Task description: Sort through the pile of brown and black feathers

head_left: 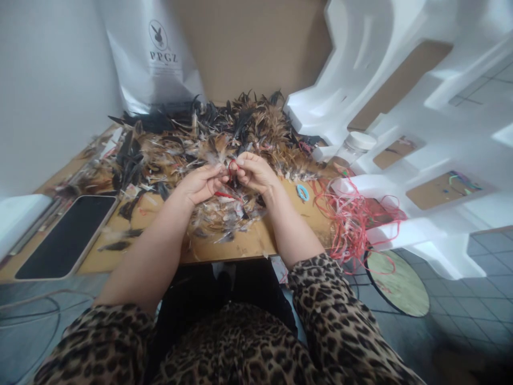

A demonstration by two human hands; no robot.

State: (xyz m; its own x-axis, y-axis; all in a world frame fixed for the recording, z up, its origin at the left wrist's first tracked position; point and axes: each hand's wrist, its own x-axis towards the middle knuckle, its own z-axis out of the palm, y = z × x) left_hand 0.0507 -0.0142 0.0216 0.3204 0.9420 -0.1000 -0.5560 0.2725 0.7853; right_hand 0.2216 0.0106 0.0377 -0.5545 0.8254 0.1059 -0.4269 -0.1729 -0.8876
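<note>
Both hands meet over the middle of the table, fingertips almost touching. My left hand (202, 183) is closed in a pinch on a small bunch of brown and whitish feathers (219, 148) fanning up from its fingertips. My right hand (256, 172) pinches a thin red ribbon (232, 167), which forms a small loop between the two hands. Its exact path around the feather ends is hidden by the fingers. Below the hands lies a loose pile of pale and brown feathers (224, 216), with a red strip (224, 194) above it.
A large heap of brown and black feathers (256, 120) covers the back. A phone (68, 235) lies left. To the right are a light blue ring (302, 192), a tangle of red ribbon (348, 224), a lidded jar (355, 147) and white foam packing (436, 139). A white bag (156, 69) stands behind.
</note>
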